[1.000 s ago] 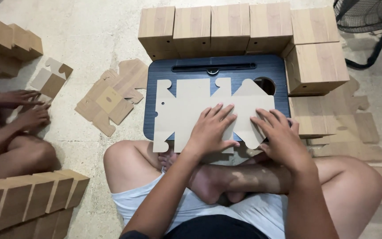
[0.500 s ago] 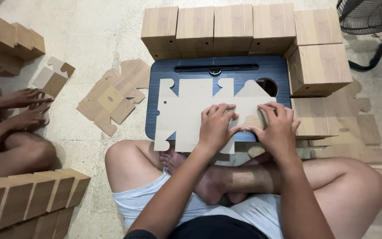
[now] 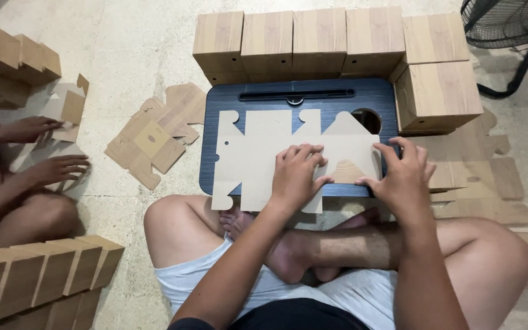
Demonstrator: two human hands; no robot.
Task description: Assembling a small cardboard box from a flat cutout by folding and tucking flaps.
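Far to the left of our grip, another person's hands (image 3: 44, 150) work at a small flat cutout, well apart from us, with a row of finished wood-grain boxes (image 3: 38, 275) below them. Nearer, a loose stack of spare cutouts (image 3: 154, 137) lies on the floor, within reach but untouched. Our left hand (image 3: 297, 174) lies flat with fingers spread on the unfolded cardboard blank (image 3: 258, 156), pressing it against the dark blue lap desk (image 3: 215, 110), we think to keep it from sliding while a flap is creased. The blank stretches mostly to the left of this palm. Our right hand (image 3: 401, 177) curls over the blank's right edge, fingers bent; it seems to pinch a folded-up triangular flap (image 3: 346, 171), though we cannot tell how firmly. Beyond both hands stands a row of assembled boxes (image 3: 313, 43), and right of the grip more flat blanks (image 3: 484, 177) rest on the floor.
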